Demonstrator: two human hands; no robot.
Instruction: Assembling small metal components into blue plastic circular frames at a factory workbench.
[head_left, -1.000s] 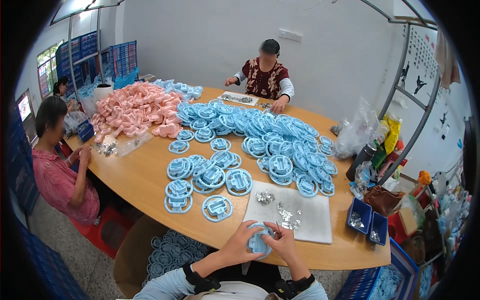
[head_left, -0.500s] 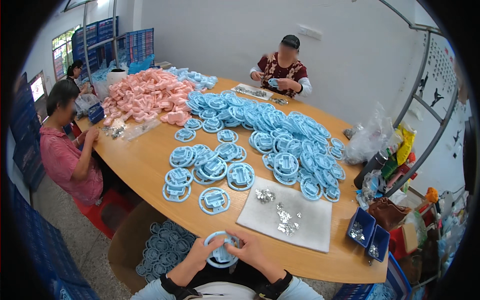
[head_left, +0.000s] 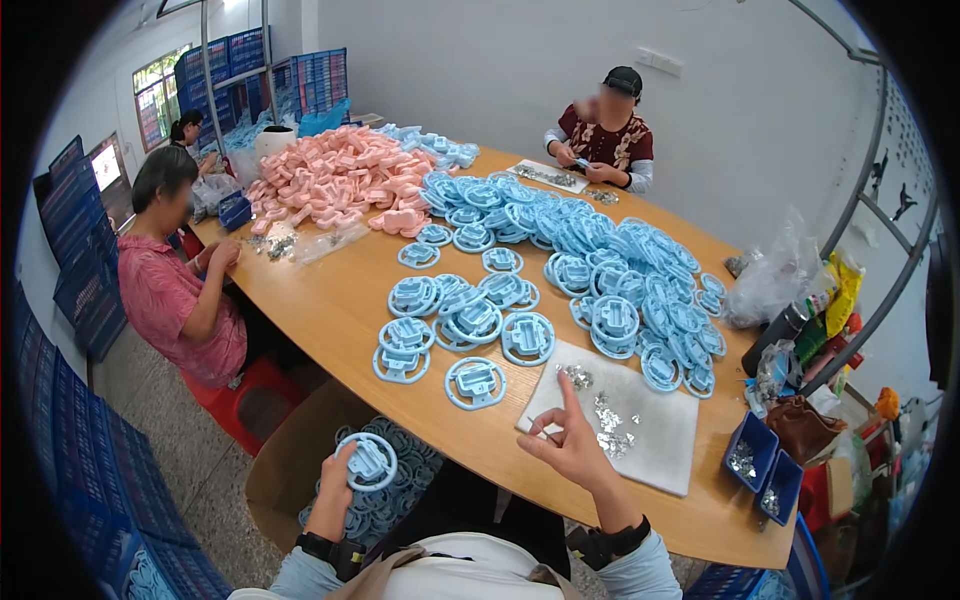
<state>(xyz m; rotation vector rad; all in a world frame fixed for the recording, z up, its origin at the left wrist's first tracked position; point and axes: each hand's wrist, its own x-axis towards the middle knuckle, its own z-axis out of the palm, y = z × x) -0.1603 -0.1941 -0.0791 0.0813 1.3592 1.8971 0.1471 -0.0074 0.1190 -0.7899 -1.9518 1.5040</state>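
My left hand (head_left: 335,482) grips a light blue toy steering wheel (head_left: 368,463) by its rim. It is above a cardboard box (head_left: 277,468) that holds many similar wheels. My right hand (head_left: 575,446) is over the near left edge of a white mat (head_left: 662,462), with the index finger stretched forward and nothing visible in it. That fingertip is near a small heap of shiny metal pieces (head_left: 577,377); more metal pieces (head_left: 613,425) lie scattered on the mat. Several loose blue wheels (head_left: 476,384) rest on the table left of the mat.
A large heap of blue wheels (head_left: 640,265) and a pile of pink parts (head_left: 335,180) cover the table's far side. Two blue bins (head_left: 750,450) with metal pieces stand at the right edge. One co-worker (head_left: 185,290) sits at left, another (head_left: 610,130) across.
Both hands were together on the wheel at the table edge. The left hand has carried it left over the box, while the right hand has let go and reached forward to the mat.
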